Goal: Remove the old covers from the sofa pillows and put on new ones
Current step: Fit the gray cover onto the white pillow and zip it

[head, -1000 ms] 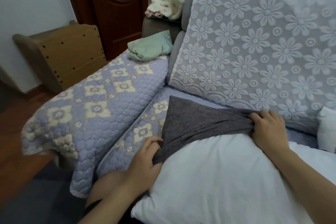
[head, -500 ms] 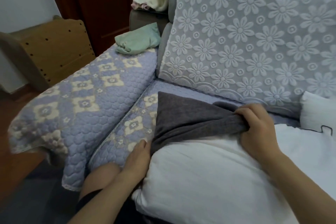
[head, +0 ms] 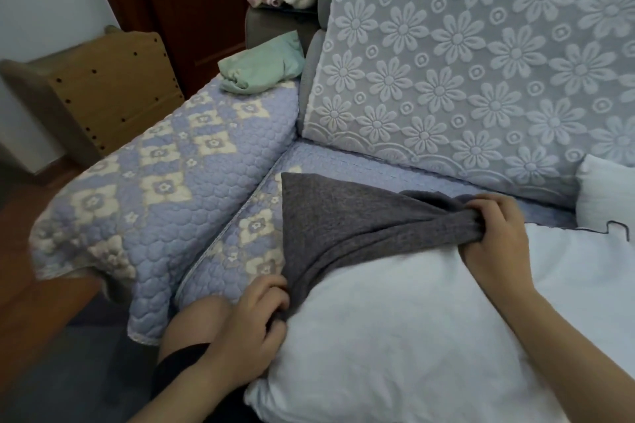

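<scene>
Grey cover (head: 347,216) over white pillow (head: 405,330) corner, hands gripping

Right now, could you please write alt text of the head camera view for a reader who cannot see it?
Two bare hands grip the bunched edge of a dark grey cover on the far end of a white pillow, the left hand at its left corner and the right hand at the top. The pillow lies on a sofa with a quilted blue floral cover.

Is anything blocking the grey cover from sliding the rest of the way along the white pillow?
Nothing visible does. The grey cover caps only the far corner of the white pillow; the left hand and right hand each grip its bunched edge, and the pillow surface toward the person lies bare.
</scene>
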The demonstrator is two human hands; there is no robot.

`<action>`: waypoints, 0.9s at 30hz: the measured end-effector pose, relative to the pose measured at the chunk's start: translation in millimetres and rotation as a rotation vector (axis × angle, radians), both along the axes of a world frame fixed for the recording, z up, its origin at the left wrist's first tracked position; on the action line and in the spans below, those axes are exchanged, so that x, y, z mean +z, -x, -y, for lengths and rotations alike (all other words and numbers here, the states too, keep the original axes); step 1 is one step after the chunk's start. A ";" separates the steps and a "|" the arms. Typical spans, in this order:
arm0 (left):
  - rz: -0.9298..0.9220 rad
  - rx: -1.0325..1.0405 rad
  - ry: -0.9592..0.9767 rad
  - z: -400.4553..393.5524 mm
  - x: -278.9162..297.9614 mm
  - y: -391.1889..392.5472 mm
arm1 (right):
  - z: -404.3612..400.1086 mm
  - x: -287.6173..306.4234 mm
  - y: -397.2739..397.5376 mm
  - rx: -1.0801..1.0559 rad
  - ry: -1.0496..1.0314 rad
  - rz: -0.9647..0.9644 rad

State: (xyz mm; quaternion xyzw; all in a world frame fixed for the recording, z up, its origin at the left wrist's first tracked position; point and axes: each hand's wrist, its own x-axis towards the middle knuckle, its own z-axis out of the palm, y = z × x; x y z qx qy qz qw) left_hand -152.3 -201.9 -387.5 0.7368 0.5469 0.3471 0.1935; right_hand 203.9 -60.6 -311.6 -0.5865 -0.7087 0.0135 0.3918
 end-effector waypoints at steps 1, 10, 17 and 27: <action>-0.041 -0.031 0.059 -1.5 5.5 -1.2 | 7.1 2.4 1.7 0.042 -0.079 -0.015; 0.857 0.423 0.606 -83.8 57.5 -1.9 | 73.5 -2.7 11.5 0.344 -0.282 0.213; 0.718 0.331 0.520 -86.1 81.9 -70.2 | 97.2 -8.5 -13.7 0.424 0.032 0.375; 0.247 0.527 0.029 -14.5 46.0 -79.5 | -54.7 101.5 -60.7 -0.282 0.366 0.095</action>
